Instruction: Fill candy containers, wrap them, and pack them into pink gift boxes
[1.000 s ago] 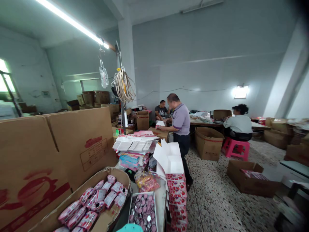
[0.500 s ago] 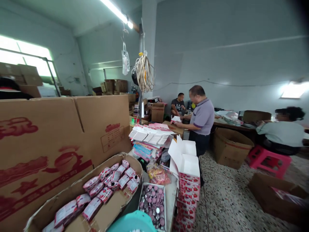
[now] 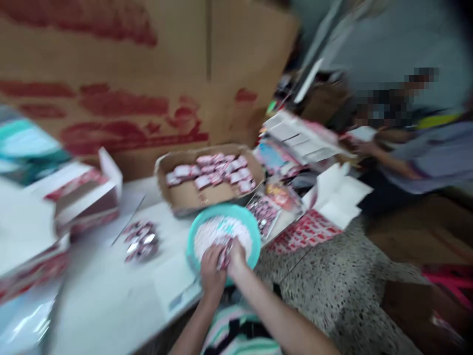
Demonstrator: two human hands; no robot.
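Note:
Both hands are together over a turquoise basin (image 3: 192, 236) filled with small pale pink and white pieces. Between my left hand (image 3: 213, 266) and my right hand (image 3: 237, 254) is a small pink printed pack (image 3: 223, 255), with the fingers of both closed around it. Motion blur and the fingers hide most of the pack. Just behind the basin, a low cut-down carton (image 3: 185, 197) holds several similar pink packs (image 3: 207, 180). A shallow tray of small pink and silver round pieces (image 3: 264, 212) stands right of the basin.
A cluster of shiny pieces (image 3: 141, 241) lies on the white table (image 3: 111, 286). Open white-lined boxes (image 3: 88, 197) are at left. A big carton (image 3: 236, 59) rises behind. Stacked strawberry-print boxes (image 3: 303, 234) stand at right, and a co-worker (image 3: 414, 153) is beyond.
My view has swung down and to the left. Both hands, the pack and the whole basin now show, where earlier only the basin's rim was visible.

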